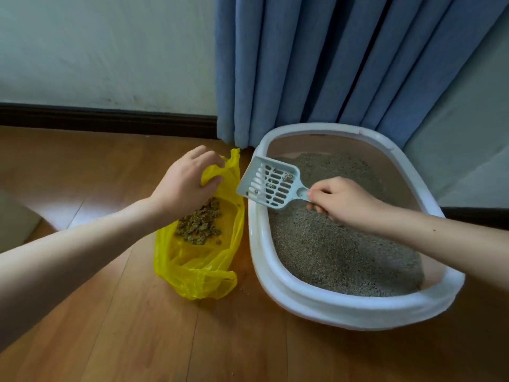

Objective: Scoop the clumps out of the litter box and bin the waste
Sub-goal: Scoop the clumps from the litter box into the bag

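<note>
**Head view: 1 scoop over the box edge, 1 bag held open**

The head camera looks down on a wooden floor (115,326) with 1 litter box (358,307), 1 yellow plastic bag (198,274) and 1 slotted scoop (271,183). 2 bare forearms reach in, 1 from each side.

The left hand (183,183) pinches the far rim of the bag, fingers curled over the yellow film and lifting it so the mouth stays open. Inside the bag lies 1 pile of brownish clumps (199,224). The bag lies on the floor just beside the box's left wall, touching it or nearly so. A few loose grains (242,285) dot the floor next to the bag's near end.

The right hand (341,202) grips the scoop's handle, fingers wrapped round it and the thumb on top. The pale grey-blue scoop head is raised above the box's left rim, tilted, its far edge toward the bag. About 3 or 4 small bits cling among its slots; the exact count is hard to read.

The box is white-rimmed with a beige inner wall and holds 1 bed of grey litter (338,252), banked higher toward the far end. Behind it hangs 1 blue curtain (316,64) against a pale wall (104,48) with 1 dark skirting board (107,118).
</note>
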### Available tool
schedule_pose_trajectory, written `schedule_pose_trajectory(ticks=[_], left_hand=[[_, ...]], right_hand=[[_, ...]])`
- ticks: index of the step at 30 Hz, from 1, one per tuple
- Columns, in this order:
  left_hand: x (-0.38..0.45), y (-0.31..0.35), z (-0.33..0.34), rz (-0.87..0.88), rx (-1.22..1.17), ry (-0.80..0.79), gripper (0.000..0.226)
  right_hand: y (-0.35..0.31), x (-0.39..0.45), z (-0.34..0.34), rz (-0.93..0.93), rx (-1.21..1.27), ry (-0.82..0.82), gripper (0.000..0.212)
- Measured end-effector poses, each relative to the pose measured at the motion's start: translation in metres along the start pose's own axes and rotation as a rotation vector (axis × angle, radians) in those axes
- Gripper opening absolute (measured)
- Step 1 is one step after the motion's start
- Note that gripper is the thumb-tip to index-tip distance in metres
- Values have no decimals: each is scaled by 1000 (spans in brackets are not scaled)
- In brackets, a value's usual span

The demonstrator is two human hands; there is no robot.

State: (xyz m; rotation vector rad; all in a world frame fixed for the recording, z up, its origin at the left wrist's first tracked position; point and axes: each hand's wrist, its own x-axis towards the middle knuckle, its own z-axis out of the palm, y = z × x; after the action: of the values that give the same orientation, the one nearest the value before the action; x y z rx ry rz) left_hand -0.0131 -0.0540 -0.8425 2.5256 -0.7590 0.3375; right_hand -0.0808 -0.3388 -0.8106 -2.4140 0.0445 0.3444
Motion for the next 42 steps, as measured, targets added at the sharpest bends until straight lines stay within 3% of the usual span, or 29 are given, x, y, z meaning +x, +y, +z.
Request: schedule_pose_trajectory(ticks=[3, 6, 8, 11, 14, 15, 17, 20, 21, 23, 25, 29, 31, 33, 37, 42], left_hand=[[-2, -26, -3, -219, 117, 8, 44], [-10, -46, 0, -410, 166, -180, 60], [-16, -55, 2, -496, 108, -284, 58], [-21, -64, 4, -519, 50, -277, 40], [-23, -68, 3, -501, 47, -225, 28], [-23, -69, 3, -498, 43, -219, 27], [-24, -72, 3, -492, 35, -226, 27], [-25, -73, 2, -486, 28, -222, 25], [-25, -73, 3, -486, 26, -222, 24], [-26, -73, 3, -485, 25, -222, 23], [-24, -72, 3, -481, 13, -219, 23], [-18, -67, -1, -489, -14, -216, 30], [-14, -60, -2, -451, -7, -168, 32], [-9, -48, 0, -386, 16, -102, 33], [5, -17, 4, -226, 66, -2, 39], [17, 22, 19, -43, 33, -50, 35]], right_hand=[[-32, 11, 14, -40, -70, -64, 33], [-58, 25, 34, -114, -233, -81, 34], [-71, 33, 52, -187, -371, -77, 34], [-89, 34, 74, -348, -734, -85, 27], [-99, 29, 87, -577, -985, -50, 5], [-96, 29, 90, -676, -1056, 20, 12], [-84, 35, 95, -767, -1107, 161, 24], [-69, 41, 101, -870, -1101, 246, 10], [-70, 40, 99, -874, -1116, 247, 15], [-70, 38, 93, -844, -1064, 259, 17], [-69, 36, 85, -662, -857, 136, 16], [-64, 30, 47, -98, 12, -53, 30], [-52, 24, 21, 66, 381, -100, 23], [-35, 16, -7, 143, 559, -117, 22], [6, -1, -52, 223, 488, -106, 19], [62, -8, -74, 207, -175, 47, 22]])
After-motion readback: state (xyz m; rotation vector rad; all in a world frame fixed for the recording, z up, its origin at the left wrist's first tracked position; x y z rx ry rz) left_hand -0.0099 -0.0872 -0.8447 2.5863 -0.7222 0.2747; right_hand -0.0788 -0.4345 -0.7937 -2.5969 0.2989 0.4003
